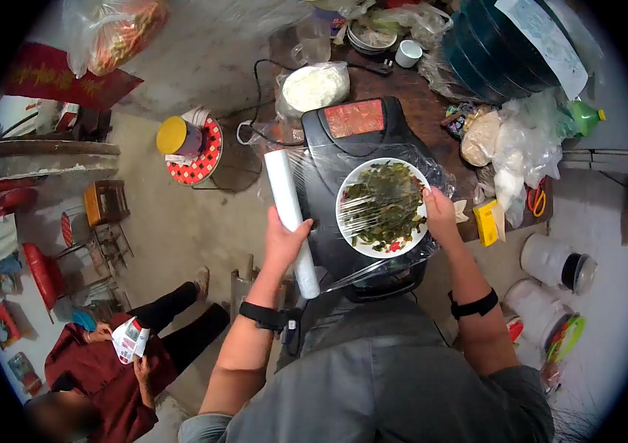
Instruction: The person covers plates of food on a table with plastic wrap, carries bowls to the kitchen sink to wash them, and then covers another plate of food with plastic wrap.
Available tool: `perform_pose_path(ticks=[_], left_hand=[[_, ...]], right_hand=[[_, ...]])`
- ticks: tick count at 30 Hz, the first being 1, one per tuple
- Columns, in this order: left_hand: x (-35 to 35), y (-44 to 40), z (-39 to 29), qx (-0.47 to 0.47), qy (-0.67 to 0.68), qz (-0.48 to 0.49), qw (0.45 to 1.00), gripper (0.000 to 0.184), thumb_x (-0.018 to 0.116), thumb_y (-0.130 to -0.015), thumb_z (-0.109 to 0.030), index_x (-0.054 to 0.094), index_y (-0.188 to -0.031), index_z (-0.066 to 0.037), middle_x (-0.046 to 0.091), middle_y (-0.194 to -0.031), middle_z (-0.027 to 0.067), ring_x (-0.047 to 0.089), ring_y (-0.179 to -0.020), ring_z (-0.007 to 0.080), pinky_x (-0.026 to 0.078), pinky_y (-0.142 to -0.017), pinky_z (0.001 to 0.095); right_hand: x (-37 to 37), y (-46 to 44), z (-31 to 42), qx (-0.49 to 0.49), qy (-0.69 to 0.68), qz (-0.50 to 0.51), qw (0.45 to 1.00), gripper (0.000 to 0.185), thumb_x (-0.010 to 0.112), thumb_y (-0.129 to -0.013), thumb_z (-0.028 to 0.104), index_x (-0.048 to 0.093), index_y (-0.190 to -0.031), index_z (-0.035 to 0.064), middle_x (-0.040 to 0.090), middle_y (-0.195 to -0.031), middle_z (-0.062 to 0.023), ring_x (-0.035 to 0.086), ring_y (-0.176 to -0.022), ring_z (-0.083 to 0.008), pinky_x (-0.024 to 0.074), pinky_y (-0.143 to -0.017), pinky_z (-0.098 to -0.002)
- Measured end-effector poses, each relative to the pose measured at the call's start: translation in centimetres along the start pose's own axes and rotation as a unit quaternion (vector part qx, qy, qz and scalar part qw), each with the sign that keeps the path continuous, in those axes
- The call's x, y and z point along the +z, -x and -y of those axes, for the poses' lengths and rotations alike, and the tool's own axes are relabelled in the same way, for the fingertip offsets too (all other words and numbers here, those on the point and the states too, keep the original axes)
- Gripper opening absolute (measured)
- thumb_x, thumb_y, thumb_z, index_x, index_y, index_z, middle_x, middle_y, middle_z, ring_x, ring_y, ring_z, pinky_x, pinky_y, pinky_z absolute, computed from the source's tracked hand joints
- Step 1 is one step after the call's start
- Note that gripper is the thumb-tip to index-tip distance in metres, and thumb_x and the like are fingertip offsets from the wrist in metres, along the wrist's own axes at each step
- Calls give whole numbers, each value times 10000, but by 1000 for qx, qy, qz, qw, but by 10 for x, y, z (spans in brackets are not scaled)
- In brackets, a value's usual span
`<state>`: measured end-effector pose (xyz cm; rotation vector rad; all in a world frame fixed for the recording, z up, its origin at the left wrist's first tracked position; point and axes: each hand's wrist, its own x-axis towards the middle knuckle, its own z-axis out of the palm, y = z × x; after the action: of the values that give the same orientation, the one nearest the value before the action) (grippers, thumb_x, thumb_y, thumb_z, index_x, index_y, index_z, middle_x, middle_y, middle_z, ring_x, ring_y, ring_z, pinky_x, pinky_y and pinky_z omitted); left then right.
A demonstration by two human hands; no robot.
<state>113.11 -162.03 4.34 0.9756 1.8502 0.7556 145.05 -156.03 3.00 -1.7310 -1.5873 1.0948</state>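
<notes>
A white plate of chopped green vegetables with red bits (384, 207) sits on a black appliance (317, 177). Clear plastic film (328, 159) stretches from a white roll (292, 225) over the plate. My left hand (284, 238) is wrapped round the roll, left of the plate, with the thumb across it. At the plate's right rim, my right hand (441, 215) has its fingers pressed on the rim and the film there.
Behind the appliance lies a bag of white food (315, 87). Right of it on the wooden table (402, 96) are bags, a yellow box (486, 223) and orange scissors (537, 198). A round stool (197, 166) stands left. Another person (107, 369) sits lower left.
</notes>
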Motion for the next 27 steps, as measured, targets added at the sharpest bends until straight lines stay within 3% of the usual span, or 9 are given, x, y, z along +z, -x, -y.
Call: perform_pose_path(ticks=[3,4,10,13,14,17,21,25,27], left_hand=[[6,10,-25,72,-52,-79,993,673,696,-684,-107,304,-1224,-19,535,-1060,213,544,-966,341,438,-814,384],[9,6,-14,103,-43,-75,991,823,707,-675,-109,208,-1323,-17,430,-1221,249,469,-1101,361,402,-890,390],[5,-2,5,133,-101,-67,984,916,718,-681,-114,119,-1366,-3,270,-1355,252,322,-1239,360,303,-1001,381],[-2,-9,29,113,-79,-60,989,915,717,-683,-108,121,-1370,-8,282,-1355,241,311,-1247,353,290,-1008,378],[-7,-11,34,143,-69,-45,986,905,713,-689,-105,130,-1375,-15,281,-1359,236,308,-1247,351,283,-1012,380],[-31,-18,43,147,-55,-2,988,892,711,-683,-90,152,-1376,-24,288,-1363,217,325,-1235,340,288,-1008,380],[-57,-19,59,193,-160,23,968,883,711,-653,-66,201,-1373,-53,369,-1310,182,365,-1199,331,308,-990,388],[-87,-12,71,134,-220,54,965,794,700,-667,-80,278,-1340,-84,426,-1237,196,451,-1092,361,390,-905,397],[-111,-9,85,149,-273,18,950,738,694,-677,-86,312,-1309,-76,447,-1204,199,471,-1061,368,409,-879,401]], right_hand=[[1,0,1,-14,-7,-14,1000,289,414,-905,246,537,-856,-11,522,-672,-179,508,-619,-323,395,-590,-383],[1,0,-2,-6,1,-11,1000,287,414,-905,244,534,-852,-11,520,-670,-178,506,-618,-322,392,-586,-385],[-1,0,5,5,18,-2,1000,285,414,-908,241,535,-855,-11,535,-689,-178,514,-635,-324,393,-587,-387],[2,-1,-7,-12,14,-16,1000,284,413,-910,241,541,-881,-11,552,-727,-180,525,-668,-324,408,-617,-372],[5,-1,-12,-33,-3,-31,999,284,411,-911,241,543,-896,-11,559,-747,-181,530,-687,-325,416,-635,-364],[-2,-2,0,1,18,4,1000,285,409,-914,242,543,-925,-9,566,-774,-177,532,-706,-318,424,-667,-350],[-1,-3,4,-9,-7,4,1000,276,400,-920,235,533,-908,-6,550,-740,-159,522,-669,-277,413,-636,-349],[-4,-3,14,-38,-10,1,999,269,403,-920,227,527,-893,-11,542,-720,-155,517,-654,-269,408,-620,-347],[-7,-2,19,9,-3,33,999,266,411,-919,222,528,-896,-16,550,-720,-151,518,-654,-257,410,-621,-338]])
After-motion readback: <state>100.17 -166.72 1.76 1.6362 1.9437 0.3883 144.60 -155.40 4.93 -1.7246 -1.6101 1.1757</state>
